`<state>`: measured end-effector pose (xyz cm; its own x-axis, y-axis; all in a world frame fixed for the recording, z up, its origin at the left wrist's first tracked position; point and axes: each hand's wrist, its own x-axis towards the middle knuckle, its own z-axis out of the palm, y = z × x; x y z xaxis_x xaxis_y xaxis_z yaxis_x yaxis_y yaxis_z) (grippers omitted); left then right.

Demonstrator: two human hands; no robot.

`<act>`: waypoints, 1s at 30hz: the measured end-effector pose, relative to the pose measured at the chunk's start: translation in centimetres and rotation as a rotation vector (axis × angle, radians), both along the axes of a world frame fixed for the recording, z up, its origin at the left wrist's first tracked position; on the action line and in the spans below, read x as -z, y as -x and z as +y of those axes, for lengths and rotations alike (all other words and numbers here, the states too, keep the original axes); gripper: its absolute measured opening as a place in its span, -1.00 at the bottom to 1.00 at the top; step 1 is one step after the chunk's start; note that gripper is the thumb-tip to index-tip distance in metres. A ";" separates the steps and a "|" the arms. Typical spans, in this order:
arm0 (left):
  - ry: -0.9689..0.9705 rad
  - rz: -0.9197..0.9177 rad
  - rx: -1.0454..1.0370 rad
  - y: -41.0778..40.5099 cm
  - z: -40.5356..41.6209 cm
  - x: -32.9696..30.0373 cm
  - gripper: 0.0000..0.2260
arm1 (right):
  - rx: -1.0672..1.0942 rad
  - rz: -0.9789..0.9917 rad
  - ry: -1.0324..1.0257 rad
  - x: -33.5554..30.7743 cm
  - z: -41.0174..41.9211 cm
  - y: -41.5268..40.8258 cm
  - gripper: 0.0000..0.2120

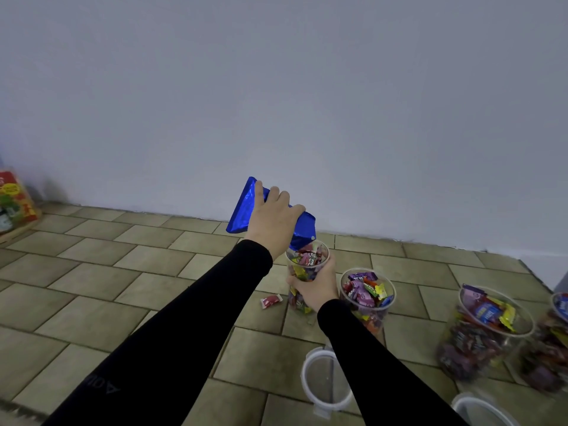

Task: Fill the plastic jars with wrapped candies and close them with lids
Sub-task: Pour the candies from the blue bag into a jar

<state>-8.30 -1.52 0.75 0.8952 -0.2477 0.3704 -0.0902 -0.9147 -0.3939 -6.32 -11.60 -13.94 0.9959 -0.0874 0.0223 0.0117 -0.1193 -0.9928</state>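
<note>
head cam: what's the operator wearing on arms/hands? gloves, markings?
Both arms are covered by long, close-fitting black sleeves that end at the wrists. The left sleeve carries faint pale lettering near the bottom of the frame, too dim to read. The right sleeve shows no marking. The left hand and right hand are bare: no gloves, rings or watch visible.

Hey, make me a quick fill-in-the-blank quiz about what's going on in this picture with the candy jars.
1. The left hand tips a bag coloured ____.
2. The right hand grips a clear ____ under that bag.
3. One loose red candy lies on the tiled ____.

Missing words: blue; jar; floor
</note>
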 end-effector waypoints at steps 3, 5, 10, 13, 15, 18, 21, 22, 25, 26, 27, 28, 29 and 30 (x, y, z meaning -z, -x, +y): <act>0.058 -0.017 -0.006 0.1 0.0 -0.1 -0.56 | -0.002 -0.009 -0.009 0.0 0.0 0.0 -0.10; 0.019 0.008 0.026 0.3 -0.4 0.4 -0.56 | -0.001 -0.029 -0.020 -0.1 -0.2 0.0 -0.14; -0.057 -0.002 0.048 0.0 -0.5 0.7 -0.54 | 0.007 -0.040 -0.014 0.0 0.1 0.0 -0.14; -0.114 -0.020 0.085 0.1 -0.8 0.6 -0.55 | 0.010 -0.054 -0.024 0.2 -0.2 -0.1 -0.22; -0.172 -0.001 0.105 0.2 -1.1 1.0 -0.55 | 0.002 -0.060 -0.029 0.2 -0.3 -0.1 -0.24; -0.176 0.003 0.100 0.0 -1.0 0.7 -0.53 | -0.003 -0.062 -0.022 0.0 -0.2 0.0 -0.23; -0.178 -0.002 0.089 -0.3 -0.8 0.3 -0.49 | 0.000 -0.058 -0.012 0.0 -0.3 0.1 -0.20; -0.184 0.002 0.079 -0.3 -0.8 0.3 -0.48 | 0.003 -0.063 -0.011 0.0 -0.3 0.1 -0.18; -0.225 0.024 0.078 -0.3 -1.0 0.5 -0.51 | 0.007 -0.072 -0.012 0.1 -0.2 0.3 -0.17; -0.219 0.015 0.077 -0.4 -1.0 0.6 -0.54 | 0.007 -0.073 -0.012 0.0 -0.2 0.3 -0.17; -0.207 0.004 0.073 -0.4 -1.0 0.5 -0.57 | 0.007 -0.068 -0.013 -0.1 -0.1 0.4 -0.18; -0.195 -0.002 0.071 -0.3 -1.0 0.5 -0.58 | 0.004 -0.069 -0.017 -0.2 -0.2 0.5 -0.18; -0.191 -0.003 0.075 -0.3 -1.0 0.5 -0.58 | 0.002 -0.067 -0.022 -0.2 -0.2 0.5 -0.19; -0.192 -0.001 0.085 -0.3 -1.1 0.4 -0.57 | 0.000 -0.070 -0.028 -0.2 -0.2 0.5 -0.20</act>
<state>-8.03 -2.60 0.31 0.8678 -0.3885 0.3097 -0.1634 -0.8118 -0.5607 -6.84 -11.83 -13.74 0.9921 -0.0888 0.0892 0.0810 -0.0911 -0.9925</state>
